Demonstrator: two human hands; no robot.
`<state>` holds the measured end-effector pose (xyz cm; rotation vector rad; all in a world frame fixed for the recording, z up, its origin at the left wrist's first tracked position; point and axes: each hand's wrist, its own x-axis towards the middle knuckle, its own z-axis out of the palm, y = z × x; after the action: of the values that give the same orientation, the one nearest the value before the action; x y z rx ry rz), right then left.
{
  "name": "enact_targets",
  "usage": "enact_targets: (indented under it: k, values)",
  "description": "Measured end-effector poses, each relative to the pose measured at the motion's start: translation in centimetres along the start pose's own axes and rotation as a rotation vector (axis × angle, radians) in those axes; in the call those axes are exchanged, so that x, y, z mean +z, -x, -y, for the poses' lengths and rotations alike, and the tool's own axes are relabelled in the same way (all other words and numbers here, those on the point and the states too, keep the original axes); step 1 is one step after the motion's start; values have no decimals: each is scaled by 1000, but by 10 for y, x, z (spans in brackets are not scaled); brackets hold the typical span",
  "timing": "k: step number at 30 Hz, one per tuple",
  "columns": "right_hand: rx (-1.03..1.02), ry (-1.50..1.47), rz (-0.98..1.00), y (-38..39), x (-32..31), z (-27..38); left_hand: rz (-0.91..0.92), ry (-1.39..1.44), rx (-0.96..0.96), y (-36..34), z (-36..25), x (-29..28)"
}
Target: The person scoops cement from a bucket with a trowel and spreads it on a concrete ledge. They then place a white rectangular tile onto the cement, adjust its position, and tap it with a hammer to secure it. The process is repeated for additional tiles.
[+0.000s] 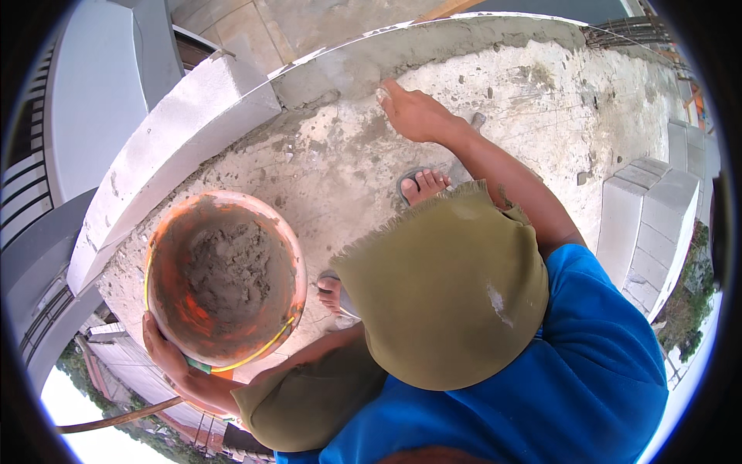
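Observation:
An orange bucket [297, 255] with a yellow handle stands at the left, with wet grey mortar [232, 267] inside. My left hand [166, 352] is closed on its near left side, fingers at the rim. My right hand [417, 112] reaches forward to the edge of a strip of grey mortar [464, 40] on the pale, rough floor. Its fingers are curled with the thumb near their tips; what they hold, if anything, cannot be made out. A taut light line runs along the strip's far side. A short grey-brown stub [478, 121] shows beside my right forearm.
A row of white blocks [178, 116] curves along the left, ending at the mortar strip. More pale blocks [641, 224] are stacked at the right. My sandalled feet [423, 184] are between the bucket and my right arm. Thin rods [630, 32] lie at the far right.

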<state>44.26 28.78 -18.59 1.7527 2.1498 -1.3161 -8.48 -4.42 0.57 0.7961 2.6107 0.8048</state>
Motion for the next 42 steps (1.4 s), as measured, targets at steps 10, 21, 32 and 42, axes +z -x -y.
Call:
enact_targets:
  k: [10,21,32,42]
  values:
    - [339,93,-363,62,-132,-227,42,114,-161,-1,-21,11]
    - [236,-327,-217,123,-106,-200,224,304,-195,22,-87,46]
    - [-1368,696,337,-1,31,166,223,-118,-95,42,-149,94]
    - [-1311,492,817,6,63,156,91,-163,-140,41,-150,73]
